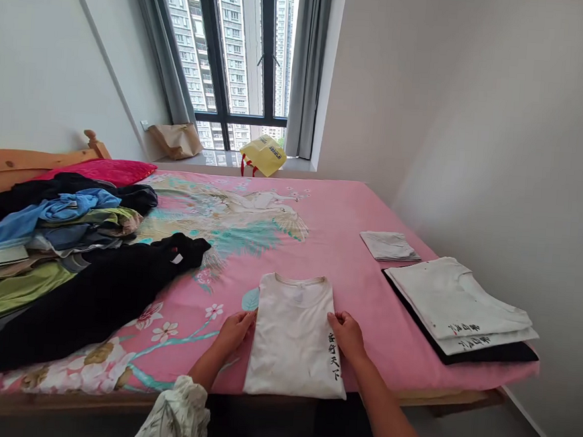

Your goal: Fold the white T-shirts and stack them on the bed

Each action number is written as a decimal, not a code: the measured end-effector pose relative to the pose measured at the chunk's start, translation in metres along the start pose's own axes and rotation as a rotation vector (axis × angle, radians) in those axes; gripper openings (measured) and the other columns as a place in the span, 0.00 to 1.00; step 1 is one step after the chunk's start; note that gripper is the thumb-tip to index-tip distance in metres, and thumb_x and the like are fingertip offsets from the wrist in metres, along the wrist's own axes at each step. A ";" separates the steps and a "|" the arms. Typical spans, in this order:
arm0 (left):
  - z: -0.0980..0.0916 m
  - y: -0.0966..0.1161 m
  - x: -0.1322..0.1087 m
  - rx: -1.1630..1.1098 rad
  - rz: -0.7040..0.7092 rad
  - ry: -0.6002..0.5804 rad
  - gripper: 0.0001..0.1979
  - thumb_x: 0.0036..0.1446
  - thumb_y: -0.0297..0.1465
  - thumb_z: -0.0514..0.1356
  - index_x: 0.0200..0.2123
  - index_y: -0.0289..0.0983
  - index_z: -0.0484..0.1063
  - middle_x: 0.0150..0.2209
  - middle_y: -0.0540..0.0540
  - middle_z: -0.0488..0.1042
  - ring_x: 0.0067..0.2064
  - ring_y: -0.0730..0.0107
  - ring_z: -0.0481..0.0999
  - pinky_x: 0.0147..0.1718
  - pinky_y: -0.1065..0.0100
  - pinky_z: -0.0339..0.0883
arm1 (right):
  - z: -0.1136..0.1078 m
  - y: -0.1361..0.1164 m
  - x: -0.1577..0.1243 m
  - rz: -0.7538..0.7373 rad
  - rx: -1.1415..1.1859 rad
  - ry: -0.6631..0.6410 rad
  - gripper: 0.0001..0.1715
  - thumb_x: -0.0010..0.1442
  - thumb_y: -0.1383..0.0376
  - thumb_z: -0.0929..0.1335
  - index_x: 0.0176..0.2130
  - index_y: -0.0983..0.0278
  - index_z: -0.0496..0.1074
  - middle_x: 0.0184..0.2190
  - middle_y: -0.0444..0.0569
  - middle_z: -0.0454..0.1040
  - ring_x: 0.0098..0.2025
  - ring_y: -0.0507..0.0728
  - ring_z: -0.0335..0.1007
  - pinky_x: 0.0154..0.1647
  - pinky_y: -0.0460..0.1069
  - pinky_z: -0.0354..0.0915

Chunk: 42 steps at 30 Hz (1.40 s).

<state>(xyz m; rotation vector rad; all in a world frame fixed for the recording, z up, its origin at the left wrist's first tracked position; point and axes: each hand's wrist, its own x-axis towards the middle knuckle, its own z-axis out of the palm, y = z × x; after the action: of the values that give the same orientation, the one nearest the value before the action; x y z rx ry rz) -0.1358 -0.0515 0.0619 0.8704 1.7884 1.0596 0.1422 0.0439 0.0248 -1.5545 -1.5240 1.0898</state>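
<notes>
A white T-shirt (293, 332), folded into a narrow upright strip with black characters along its right edge, lies on the pink flowered bedsheet (321, 227) near the bed's front edge. My left hand (235, 330) rests against the shirt's left edge with its fingers curled at the fold. Pressing on the right edge, just above the black characters, is my right hand (347, 334), fingers bent onto the cloth. Both hands touch the shirt at about mid-height.
A heap of unfolded clothes (56, 229), black, blue and green, covers the bed's left side. Folded white shirts on a black one (459, 310) are stacked at the right, with a small folded grey piece (388, 245) behind. A yellow bag (263, 154) sits on the windowsill.
</notes>
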 end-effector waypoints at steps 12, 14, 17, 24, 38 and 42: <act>0.004 0.046 0.084 -0.108 -0.066 -0.078 0.16 0.32 0.35 0.67 0.25 0.33 0.69 0.16 0.55 0.63 0.17 0.81 0.58 0.16 0.75 0.45 | 0.002 -0.002 0.043 0.069 0.140 -0.006 0.24 0.49 0.49 0.65 0.31 0.68 0.73 0.23 0.48 0.73 0.25 0.53 0.66 0.25 0.46 0.60; 0.004 0.048 0.090 -0.113 -0.082 -0.108 0.14 0.33 0.33 0.66 0.24 0.33 0.69 0.15 0.56 0.62 0.17 0.82 0.57 0.16 0.75 0.44 | 0.004 -0.006 0.053 0.074 0.168 -0.010 0.24 0.48 0.49 0.65 0.31 0.68 0.73 0.22 0.47 0.72 0.24 0.52 0.64 0.24 0.45 0.59; 0.006 0.047 0.097 -0.126 -0.096 -0.115 0.13 0.34 0.35 0.65 0.22 0.35 0.67 0.14 0.57 0.59 0.15 0.82 0.55 0.15 0.75 0.44 | 0.009 -0.009 0.066 0.076 0.207 -0.008 0.24 0.47 0.50 0.66 0.32 0.68 0.73 0.22 0.45 0.71 0.24 0.51 0.63 0.24 0.44 0.58; 0.005 0.039 0.111 -0.174 -0.085 -0.109 0.13 0.34 0.35 0.64 0.25 0.35 0.68 0.17 0.56 0.63 0.17 0.81 0.60 0.16 0.76 0.49 | 0.013 -0.003 0.073 0.098 0.264 -0.025 0.22 0.48 0.50 0.66 0.30 0.67 0.71 0.17 0.41 0.65 0.20 0.49 0.56 0.20 0.44 0.55; 0.008 0.039 0.109 -0.144 -0.075 -0.043 0.24 0.36 0.49 0.64 0.29 0.34 0.71 0.19 0.52 0.66 0.18 0.79 0.61 0.15 0.75 0.46 | 0.012 -0.001 0.076 0.145 0.272 -0.058 0.26 0.50 0.47 0.65 0.37 0.65 0.70 0.16 0.38 0.61 0.14 0.47 0.49 0.12 0.44 0.48; 0.013 0.042 0.116 -0.078 -0.077 0.008 0.20 0.34 0.44 0.67 0.26 0.34 0.70 0.14 0.56 0.60 0.16 0.79 0.56 0.15 0.74 0.42 | 0.014 -0.003 0.083 0.107 0.197 -0.011 0.24 0.50 0.48 0.65 0.35 0.66 0.71 0.19 0.43 0.68 0.17 0.49 0.58 0.17 0.44 0.54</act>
<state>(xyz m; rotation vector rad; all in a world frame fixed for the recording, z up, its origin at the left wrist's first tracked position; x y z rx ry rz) -0.1634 0.0689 0.0593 0.7456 1.7603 1.0774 0.1252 0.1252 0.0135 -1.5095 -1.3099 1.2702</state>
